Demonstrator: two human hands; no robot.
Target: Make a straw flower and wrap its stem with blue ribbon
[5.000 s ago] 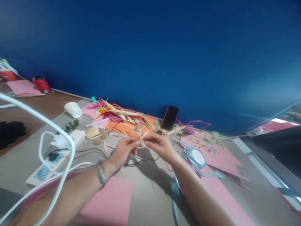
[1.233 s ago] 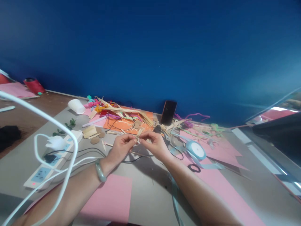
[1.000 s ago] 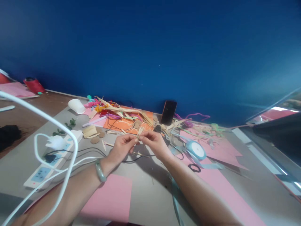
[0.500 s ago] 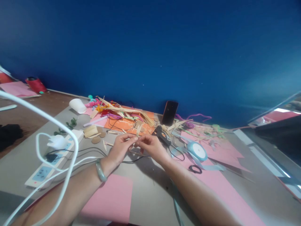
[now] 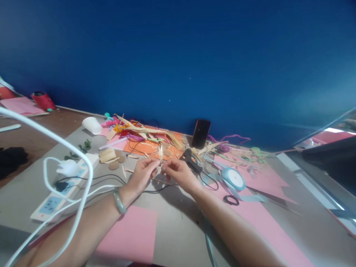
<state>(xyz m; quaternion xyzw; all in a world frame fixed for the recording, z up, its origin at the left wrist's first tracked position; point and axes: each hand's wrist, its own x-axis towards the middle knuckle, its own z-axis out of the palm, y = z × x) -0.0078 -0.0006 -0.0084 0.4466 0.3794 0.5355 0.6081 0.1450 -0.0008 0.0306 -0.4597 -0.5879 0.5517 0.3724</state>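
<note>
My left hand (image 5: 144,173), with a jade-coloured bangle on its wrist, pinches the base of a pale, dry husk-like strip (image 5: 160,152) that stands up between my hands. My right hand (image 5: 179,173) is closed just to the right, thumb and forefinger together by the strip's lower end; whatever is in that pinch is too small to make out. A thin stick (image 5: 162,181) shows below my fingertips. Right behind my right hand lies a black glue-gun-like tool (image 5: 191,160) with a cord.
A power strip (image 5: 52,200) with white cables is at the left, one cable (image 5: 89,163) looping close to the camera. Husk strips (image 5: 144,129) lie on orange paper. A phone (image 5: 200,133) leans against the blue wall. A ribbon roll (image 5: 233,178) and pink paper (image 5: 261,218) lie at the right.
My fingertips have drawn slightly apart, and more of the pale strip shows above them. The things on the table lie as before.
</note>
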